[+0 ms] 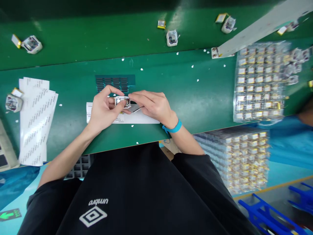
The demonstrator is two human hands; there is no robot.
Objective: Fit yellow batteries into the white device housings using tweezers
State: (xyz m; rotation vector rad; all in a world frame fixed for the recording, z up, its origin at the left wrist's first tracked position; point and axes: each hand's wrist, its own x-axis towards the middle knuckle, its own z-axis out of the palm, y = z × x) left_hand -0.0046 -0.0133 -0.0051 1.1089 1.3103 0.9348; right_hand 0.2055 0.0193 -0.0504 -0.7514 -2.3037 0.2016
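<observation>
A small white device housing (119, 101) with its inner parts exposed is gripped between the thumb and fingers of my left hand (104, 109). My right hand (155, 106) is at the housing's right side, its fingers closed on a thin metal tool (137, 110) that points toward the housing. Under both hands lies a white printed sheet (146, 118) on the green table (210, 94). Just beyond my left hand is a dark sheet with rows of black strips (112, 81).
Printed white sheets (36, 127) lie at left beside another housing (14, 102). More housings with batteries sit on the far green surface. A filled clear tray (259, 81) is at right, near a slanted metal post (259, 29). Stacked trays (234, 156) stand below the edge.
</observation>
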